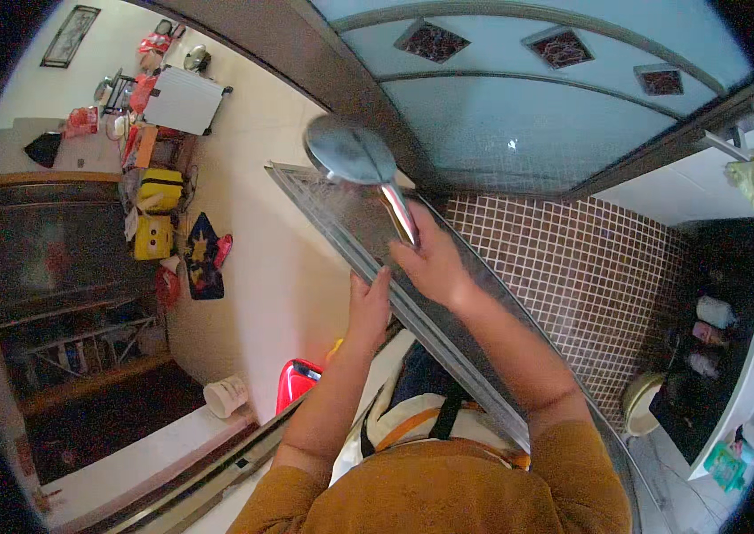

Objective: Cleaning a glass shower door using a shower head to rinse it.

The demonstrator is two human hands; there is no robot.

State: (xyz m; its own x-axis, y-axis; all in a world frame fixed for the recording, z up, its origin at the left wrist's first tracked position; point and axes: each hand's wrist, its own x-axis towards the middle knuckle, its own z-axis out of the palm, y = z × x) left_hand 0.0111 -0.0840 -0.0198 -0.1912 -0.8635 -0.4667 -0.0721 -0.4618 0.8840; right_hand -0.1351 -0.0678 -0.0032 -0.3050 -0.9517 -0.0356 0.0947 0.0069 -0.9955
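Observation:
My right hand (435, 264) is wrapped round the handle of a silver shower head (350, 153), lifted over the far end of a framed screen panel (475, 325). The shower head's round, shiny head points to the left. The panel has a pale metal frame and a dark grey middle that looks like mesh. It leans at a slant in front of my body, running from far left to near right. My left hand (370, 310) grips the panel's left frame edge, thumb along the rail and the other fingers partly hidden. Whether water is flowing cannot be made out.
Brown mosaic tiles (555, 267) cover the floor to the right. A frosted glass door (528, 125) stands beyond. At the right are a pale bucket (642, 405) and a dark-topped counter. A red basin (297, 383) and a white tub (225, 396) sit at the left.

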